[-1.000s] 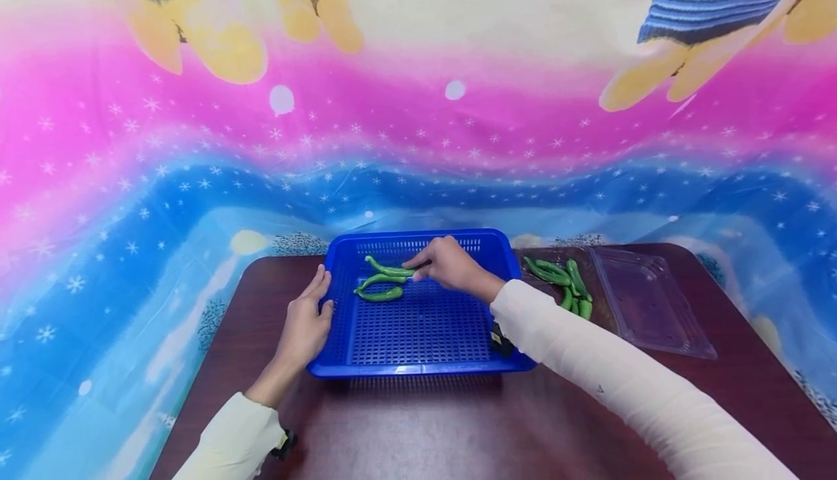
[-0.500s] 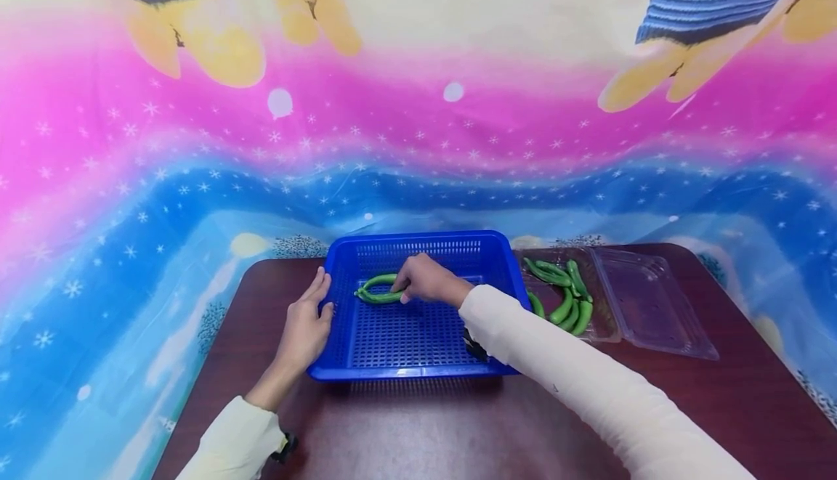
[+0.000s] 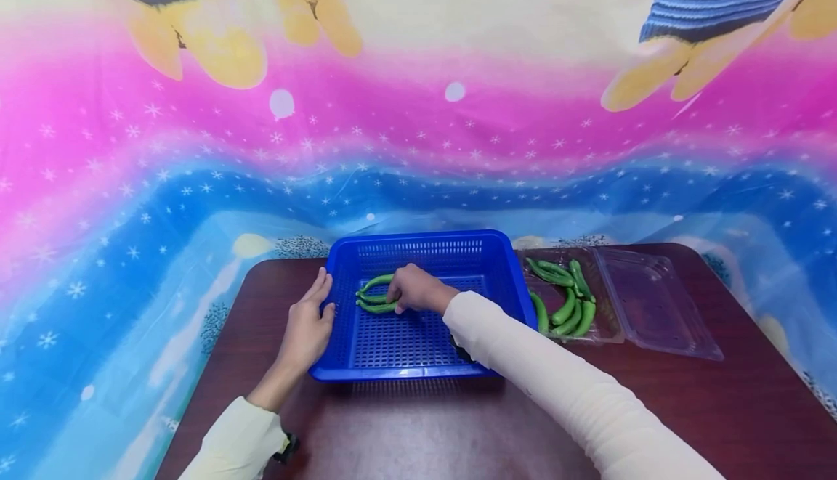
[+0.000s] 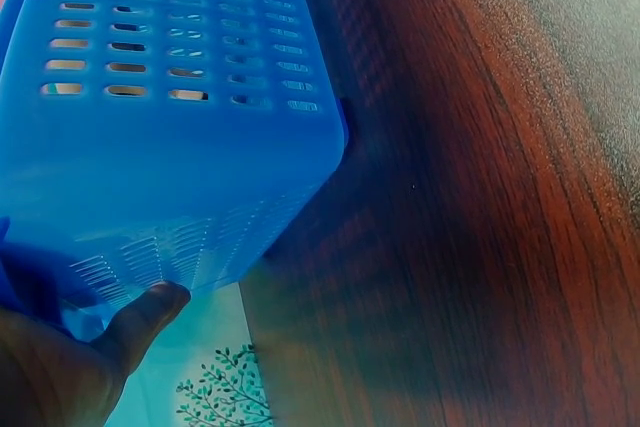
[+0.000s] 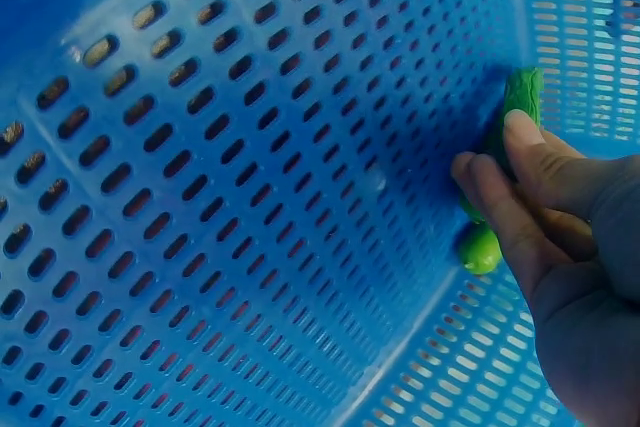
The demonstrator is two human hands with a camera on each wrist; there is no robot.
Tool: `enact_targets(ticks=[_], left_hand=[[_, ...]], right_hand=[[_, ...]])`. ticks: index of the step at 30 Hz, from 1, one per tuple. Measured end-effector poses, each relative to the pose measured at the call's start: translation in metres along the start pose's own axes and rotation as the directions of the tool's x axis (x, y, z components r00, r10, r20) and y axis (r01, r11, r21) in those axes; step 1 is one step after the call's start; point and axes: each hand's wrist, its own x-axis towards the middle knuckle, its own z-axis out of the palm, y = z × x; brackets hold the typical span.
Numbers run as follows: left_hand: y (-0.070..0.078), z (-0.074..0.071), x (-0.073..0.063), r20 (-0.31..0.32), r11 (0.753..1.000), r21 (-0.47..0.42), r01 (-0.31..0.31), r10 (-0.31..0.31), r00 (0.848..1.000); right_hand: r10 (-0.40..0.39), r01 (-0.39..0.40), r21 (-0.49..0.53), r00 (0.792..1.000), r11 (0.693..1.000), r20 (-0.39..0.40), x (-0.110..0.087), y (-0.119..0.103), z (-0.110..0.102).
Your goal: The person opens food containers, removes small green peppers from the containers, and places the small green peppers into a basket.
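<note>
My right hand [image 3: 418, 287] reaches into the blue plastic basket [image 3: 412, 373] and pinches a green chili pepper [image 5: 525, 92] between thumb and fingers, low over the slotted floor. Close under those fingers in the right wrist view is another pepper's rounded end [image 5: 481, 250]. The head view has a few green peppers [image 3: 375, 308] lying side by side, their right ends hidden by the hand. On the basket's left rim, my left hand [image 3: 307, 327] rests with fingers stretched forward; in the left wrist view, one finger [image 4: 150, 312] lies along the outer wall.
Right of the basket, an unfolded clear plastic clamshell box holds several more green peppers [image 3: 567, 313]; its lid [image 3: 660, 306] lies flat to the right. A dark brown wooden table [image 3: 405, 436] bears everything. A colourful printed cloth [image 3: 418, 139] hangs behind.
My right hand has moved left and nearer me within the basket, from the back pepper to the front ones, which now lie closer together. The left hand has stayed at the rim.
</note>
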Motion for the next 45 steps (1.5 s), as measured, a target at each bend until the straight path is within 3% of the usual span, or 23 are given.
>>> enact_targets(ticks=[5, 14, 23, 36, 41, 45], left_hand=[[0.001, 0.0, 0.0, 0.011, 1.0, 0.007, 0.005, -0.005, 1.0], [-0.001, -0.001, 0.001, 0.003, 1.0, 0.008, -0.001, 0.001, 1.0], [0.0, 0.0, 0.0, -0.008, 1.0, 0.017, -0.006, 0.006, 1.0], [-0.002, 0.0, -0.001, 0.005, 1.0, 0.014, -0.006, 0.006, 1.0], [-0.003, 0.0, -0.002, 0.002, 1.0, 0.011, 0.001, -0.001, 1.0], [-0.002, 0.0, 0.0, 0.005, 1.0, 0.014, -0.008, 0.007, 1.0]], right_hand=[[0.051, -0.051, -0.005, 0.999, 0.999, 0.007, 0.002, 0.003, 0.004], [0.073, -0.074, -0.047, 0.997, 0.996, -0.011, 0.004, 0.003, 0.006], [0.074, -0.075, -0.096, 0.997, 0.993, -0.01, 0.004, 0.002, 0.009], [0.055, -0.061, -0.084, 0.996, 0.995, -0.074, 0.001, 0.005, 0.009], [0.027, -0.031, -0.066, 0.998, 0.997, -0.065, -0.002, 0.005, -0.006], [0.014, -0.016, -0.029, 0.996, 0.999, -0.083, -0.013, 0.007, -0.036]])
